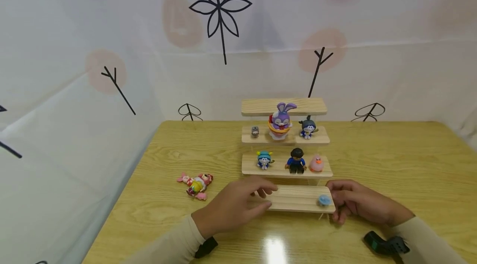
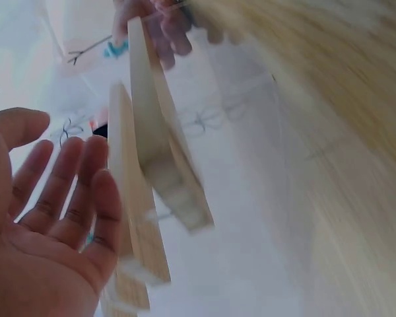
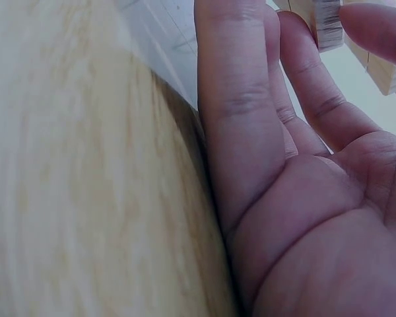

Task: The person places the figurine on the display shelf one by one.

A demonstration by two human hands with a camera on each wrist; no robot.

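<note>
A tiered wooden display shelf (image 1: 287, 170) stands in front of me, its lowest board (image 1: 294, 202) nearest. My right hand (image 1: 359, 204) pinches that board's right end; in the right wrist view the board end (image 3: 329, 25) sits between thumb and a finger. On the same board, close to the right hand, is a small light-blue toy (image 1: 324, 200). My left hand (image 1: 238, 202) is over the board's left end, fingers relaxed and holding nothing; the left wrist view shows its palm (image 2: 53, 264) beside the boards. The left hand hides part of the board.
Higher tiers carry a purple rabbit figure (image 1: 280, 121), a dark-haired figure in blue (image 1: 296, 160), a pink bird toy (image 1: 316, 163) and other small figures. Left of the shelf, a pink-and-yellow figure (image 1: 199, 185) lies on the wooden table (image 1: 149, 222). A patterned white cloth (image 1: 130, 28) hangs behind.
</note>
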